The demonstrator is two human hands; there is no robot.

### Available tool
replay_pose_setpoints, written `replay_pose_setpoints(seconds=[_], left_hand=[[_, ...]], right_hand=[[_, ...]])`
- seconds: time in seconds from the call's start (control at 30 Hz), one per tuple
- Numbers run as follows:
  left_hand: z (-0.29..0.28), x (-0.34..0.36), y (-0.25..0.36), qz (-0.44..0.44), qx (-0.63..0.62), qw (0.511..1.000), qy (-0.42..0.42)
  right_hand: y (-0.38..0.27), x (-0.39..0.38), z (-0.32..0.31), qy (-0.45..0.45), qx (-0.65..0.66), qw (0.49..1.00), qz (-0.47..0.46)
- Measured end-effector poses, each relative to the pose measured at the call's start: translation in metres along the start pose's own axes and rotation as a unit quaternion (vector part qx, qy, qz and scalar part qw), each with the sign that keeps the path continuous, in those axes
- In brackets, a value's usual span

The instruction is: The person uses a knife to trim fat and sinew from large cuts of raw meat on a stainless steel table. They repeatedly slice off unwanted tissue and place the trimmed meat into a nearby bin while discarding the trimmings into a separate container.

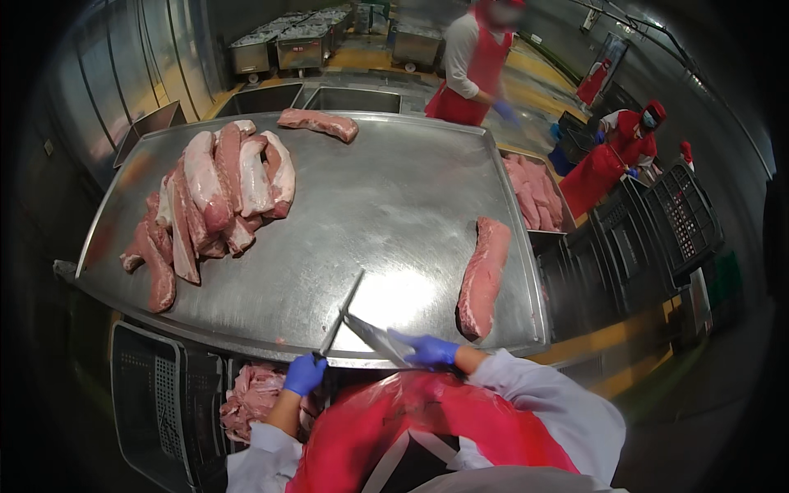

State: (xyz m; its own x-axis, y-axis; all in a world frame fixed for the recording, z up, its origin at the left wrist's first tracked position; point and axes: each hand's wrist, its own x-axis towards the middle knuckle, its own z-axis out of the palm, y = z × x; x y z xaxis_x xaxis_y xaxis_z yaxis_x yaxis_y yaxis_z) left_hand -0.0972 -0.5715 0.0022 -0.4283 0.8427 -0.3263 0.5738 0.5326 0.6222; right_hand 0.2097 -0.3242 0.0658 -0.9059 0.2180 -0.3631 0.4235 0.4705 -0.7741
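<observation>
In my gloved left hand, closed at the table's near edge, is a sharpening steel whose rod slants away over the table. My gloved right hand is closed on a knife; the wide blade points left and meets or crosses the steel. Contact between the two cannot be made out exactly. To the right of the blade lies one long trimmed piece of meat. A pile of long meat pieces, some with white fat, rests at the left. Another strip of meat lies by the far edge.
The metal table has a raised rim. Below its near edge stand a black crate and a heap of meat trimmings. At the right are a bin of meat and stacked black crates. A co-worker stands beyond the table.
</observation>
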Motion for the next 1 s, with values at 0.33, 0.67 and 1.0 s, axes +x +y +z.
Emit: replay_pose_setpoints(seconds=[0.33, 0.67, 1.0], left_hand=[[0.019, -0.07, 0.062, 0.049, 0.032, 0.998, -0.016], [0.038, -0.073, 0.028, 0.053, 0.1, 0.993, -0.013], [-0.016, -0.098, 0.077, -0.159, -0.462, 0.862, -0.138]], right_hand=[[-0.007, 0.182, -0.013, 0.132, -0.11, 0.978, 0.117], [-0.017, -0.002, 0.034, 0.039, -0.203, 0.952, -0.224], [-0.115, 0.16, 0.002, 0.158, 0.05, 0.981, -0.102]])
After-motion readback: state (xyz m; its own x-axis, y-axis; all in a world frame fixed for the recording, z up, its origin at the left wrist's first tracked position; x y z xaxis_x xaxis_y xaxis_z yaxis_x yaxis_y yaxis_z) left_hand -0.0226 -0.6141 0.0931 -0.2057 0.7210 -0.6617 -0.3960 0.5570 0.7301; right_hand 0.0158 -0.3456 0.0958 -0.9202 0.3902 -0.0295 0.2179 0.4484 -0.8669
